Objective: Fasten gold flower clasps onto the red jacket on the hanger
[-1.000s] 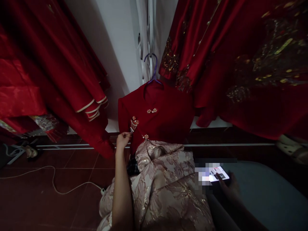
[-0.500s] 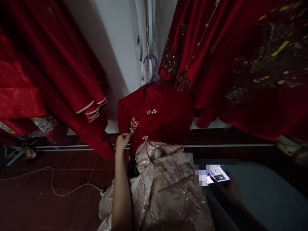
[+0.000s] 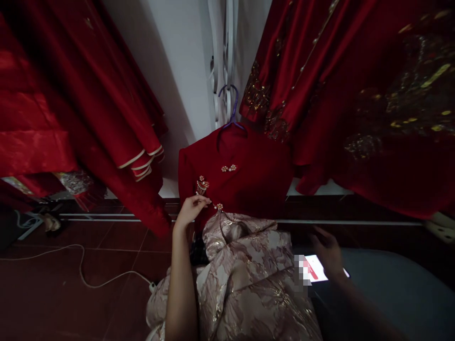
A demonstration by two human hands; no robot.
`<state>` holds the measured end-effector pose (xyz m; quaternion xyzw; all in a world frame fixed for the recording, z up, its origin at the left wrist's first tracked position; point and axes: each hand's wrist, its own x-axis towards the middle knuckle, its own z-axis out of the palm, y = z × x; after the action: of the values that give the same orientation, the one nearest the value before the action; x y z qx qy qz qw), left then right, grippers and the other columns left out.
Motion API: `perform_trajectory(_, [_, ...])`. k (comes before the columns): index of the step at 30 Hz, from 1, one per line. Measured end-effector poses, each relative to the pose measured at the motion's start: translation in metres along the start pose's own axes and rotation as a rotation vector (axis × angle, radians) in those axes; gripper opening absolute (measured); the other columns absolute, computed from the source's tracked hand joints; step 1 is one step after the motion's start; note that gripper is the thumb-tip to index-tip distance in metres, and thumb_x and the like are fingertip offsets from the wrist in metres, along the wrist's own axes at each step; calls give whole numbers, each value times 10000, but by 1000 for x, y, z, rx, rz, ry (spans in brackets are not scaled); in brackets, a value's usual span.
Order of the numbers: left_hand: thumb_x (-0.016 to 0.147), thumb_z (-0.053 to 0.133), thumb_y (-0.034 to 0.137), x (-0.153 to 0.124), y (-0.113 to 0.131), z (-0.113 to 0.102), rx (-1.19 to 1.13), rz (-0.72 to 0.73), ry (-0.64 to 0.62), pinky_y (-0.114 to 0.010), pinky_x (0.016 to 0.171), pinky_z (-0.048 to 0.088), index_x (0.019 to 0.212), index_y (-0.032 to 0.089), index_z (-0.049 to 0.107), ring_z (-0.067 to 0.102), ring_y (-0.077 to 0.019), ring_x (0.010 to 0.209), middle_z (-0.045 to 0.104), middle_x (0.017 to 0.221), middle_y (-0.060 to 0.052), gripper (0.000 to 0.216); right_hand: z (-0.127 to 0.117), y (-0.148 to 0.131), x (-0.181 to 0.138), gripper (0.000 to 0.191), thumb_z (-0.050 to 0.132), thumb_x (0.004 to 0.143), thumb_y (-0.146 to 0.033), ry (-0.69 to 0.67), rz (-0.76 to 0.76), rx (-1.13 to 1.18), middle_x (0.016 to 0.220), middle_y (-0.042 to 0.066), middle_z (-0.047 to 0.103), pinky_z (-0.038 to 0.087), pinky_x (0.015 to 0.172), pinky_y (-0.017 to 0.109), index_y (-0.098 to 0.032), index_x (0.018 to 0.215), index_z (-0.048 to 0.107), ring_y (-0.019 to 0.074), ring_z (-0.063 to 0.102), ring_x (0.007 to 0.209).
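A dark red jacket [image 3: 245, 177] hangs on a purple hanger [image 3: 231, 106] against the white wall. It carries a pearl clasp [image 3: 229, 168] and a gold tassel ornament [image 3: 201, 185]. My left hand [image 3: 191, 209] reaches up to the jacket's front, fingers pinched just below the tassel ornament and beside a lower pearl clasp [image 3: 218, 207]. A pink and gold brocade skirt [image 3: 245, 274] drapes below the jacket. My right hand [image 3: 329, 253] rests over a lit phone [image 3: 318, 269] on a grey cushion [image 3: 391, 293], fingers spread.
Red gowns [image 3: 88, 104] hang at the left and embroidered red gowns [image 3: 355, 94] at the right. A white cable [image 3: 81, 270] runs over the dark red tiled floor. A white shoe [image 3: 441, 225] lies at the far right.
My left hand has shifted a little right along the jacket toward the lower clasp. My right hand has lifted from beside the phone and now lies over its top edge.
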<state>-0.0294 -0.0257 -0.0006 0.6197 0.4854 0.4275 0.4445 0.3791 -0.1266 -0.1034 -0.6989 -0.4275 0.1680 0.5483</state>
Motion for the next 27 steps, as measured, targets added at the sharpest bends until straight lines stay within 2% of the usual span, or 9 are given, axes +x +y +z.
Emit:
perform_trajectory(2, [726,590,304,-1,1,5,126,43,-1,-263,770,475,811,148,659,619,-150,804,681,888,-75,190,30,-56,2,245,569,724,-386,-174,-71,156,1040,174,617,444,850,388,-205,884,606,243,586,985])
perform_trajectory(5, [710,608,267,0,-5,11,271,59,-20,-251,744,470,793,163,655,622,-151,788,681,854,-63,141,73,-136,-8,209,555,749,-379,-440,-238,231,1056,92,620,477,806,370,-203,844,617,207,587,961])
perform_trajectory(7, [691,628,260,-1,-8,13,312,70,-63,-244,722,470,805,166,653,621,-147,766,679,852,-58,150,100,-173,-19,186,532,771,-351,-542,-293,244,980,70,641,483,777,338,-198,834,617,178,597,897])
perform_trajectory(9, [674,647,263,-1,-7,13,328,82,-111,-239,707,470,835,167,653,620,-142,753,678,871,-56,187,126,-194,-30,168,541,760,-318,-630,-311,236,892,48,644,484,729,308,-200,852,618,154,599,807])
perform_trajectory(11, [670,653,270,-2,-4,13,332,86,-134,-236,703,468,849,163,652,618,-139,749,678,881,-56,208,151,-200,-37,156,531,757,-293,-687,-327,206,857,35,636,478,699,297,-205,853,617,147,582,769])
perform_trajectory(12, [671,652,274,-2,-1,13,333,82,-126,-234,702,466,844,161,653,618,-138,748,679,876,-56,206,162,-199,-39,150,535,747,-277,-659,-346,179,865,36,628,472,714,305,-205,854,613,151,570,779])
perform_trajectory(16, [665,660,295,-3,6,15,350,68,-40,-231,694,460,797,163,656,617,-138,738,682,842,-54,186,193,-184,-45,130,499,749,-228,-341,-327,131,880,67,575,446,759,349,-186,858,555,179,520,813])
perform_trajectory(18, [658,668,299,-2,7,16,349,71,-51,-230,690,461,787,165,659,617,-137,725,685,836,-54,186,199,-176,-46,111,472,761,-217,-287,-333,150,864,73,547,449,733,345,-185,852,525,180,510,791])
perform_trajectory(27, [663,625,202,-2,3,17,326,89,-80,-226,672,462,784,158,662,609,-132,704,684,783,-45,135,196,-154,-52,229,467,767,-207,-413,-485,97,928,89,538,471,754,363,-193,996,472,196,538,842])
